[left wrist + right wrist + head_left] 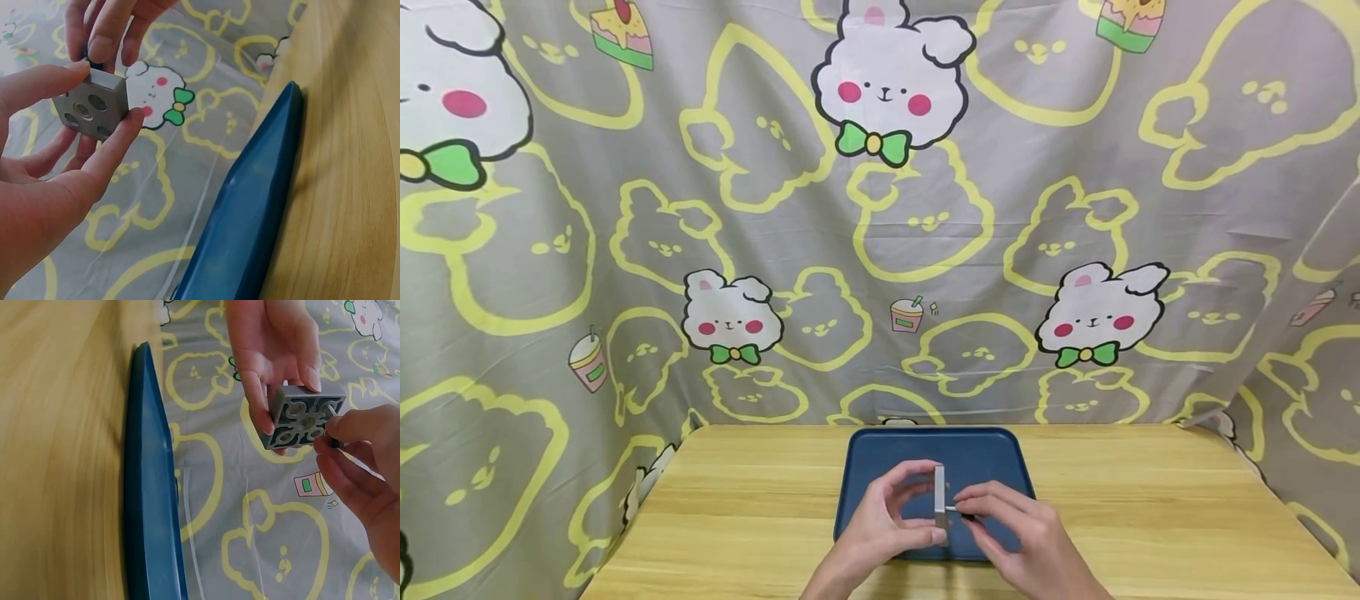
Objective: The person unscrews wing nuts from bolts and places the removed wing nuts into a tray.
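My left hand (pixel 880 523) holds a grey square block (pixel 939 498) upright by its edges, thumb below and fingers above. Its flat face, in the left wrist view, has several round holes (pixel 97 102). The other face of the block (pixel 305 422), in the right wrist view, is recessed, with ring-shaped bosses at the corners and a threaded middle hole. From the right, my right hand (pixel 1026 521) pinches a thin metal pin (pixel 951 508), its tip at a corner boss. A small black piece (pixel 335 443) shows among the right fingertips, mostly hidden.
Beneath both hands a dark blue tray (pixel 1000 446) with a raised rim lies on the light wooden table (pixel 760 492). A grey curtain (pixel 925 250) with rabbit drawings hangs behind the table and along its sides.
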Action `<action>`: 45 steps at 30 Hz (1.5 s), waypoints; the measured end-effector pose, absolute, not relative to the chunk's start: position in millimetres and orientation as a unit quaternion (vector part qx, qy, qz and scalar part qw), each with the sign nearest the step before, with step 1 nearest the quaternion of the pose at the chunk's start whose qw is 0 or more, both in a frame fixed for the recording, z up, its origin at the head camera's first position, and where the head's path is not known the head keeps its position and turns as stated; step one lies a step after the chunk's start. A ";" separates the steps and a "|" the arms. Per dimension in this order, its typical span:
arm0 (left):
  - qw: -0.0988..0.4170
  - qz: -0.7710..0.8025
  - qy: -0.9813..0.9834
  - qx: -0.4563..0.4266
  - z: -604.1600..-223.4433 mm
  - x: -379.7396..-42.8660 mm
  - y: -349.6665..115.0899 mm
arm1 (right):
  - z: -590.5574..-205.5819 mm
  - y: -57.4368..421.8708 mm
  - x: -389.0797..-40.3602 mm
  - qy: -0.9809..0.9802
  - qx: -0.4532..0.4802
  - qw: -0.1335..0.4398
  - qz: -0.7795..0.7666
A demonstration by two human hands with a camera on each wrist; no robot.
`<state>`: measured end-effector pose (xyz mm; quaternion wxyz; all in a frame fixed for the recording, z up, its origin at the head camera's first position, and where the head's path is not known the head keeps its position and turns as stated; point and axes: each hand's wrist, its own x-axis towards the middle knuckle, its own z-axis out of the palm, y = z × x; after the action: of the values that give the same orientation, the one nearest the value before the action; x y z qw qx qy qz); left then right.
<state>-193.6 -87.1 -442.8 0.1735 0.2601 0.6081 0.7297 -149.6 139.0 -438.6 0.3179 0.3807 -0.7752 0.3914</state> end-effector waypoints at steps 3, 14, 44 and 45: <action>0.171 0.727 0.613 0.258 -442.3 -193.8 -88.0 | -438.3 137.5 -148.9 -0.776 0.377 0.318 0.392; 0.144 0.727 0.613 0.272 -440.7 -193.7 -88.4 | -420.5 143.5 -141.7 -0.766 0.128 0.036 0.628; 0.113 0.683 0.645 0.324 -443.1 -190.6 -84.3 | -437.0 151.9 -152.5 -0.630 0.093 -0.179 0.750; 0.113 0.683 0.645 0.324 -443.3 -190.7 -84.3 | -436.9 151.8 -152.4 -0.634 0.095 -0.175 0.748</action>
<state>-190.7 -84.3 -443.3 0.1131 0.3235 0.6449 0.6831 -152.4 151.8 -436.9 -0.1753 0.0948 -0.6337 0.7475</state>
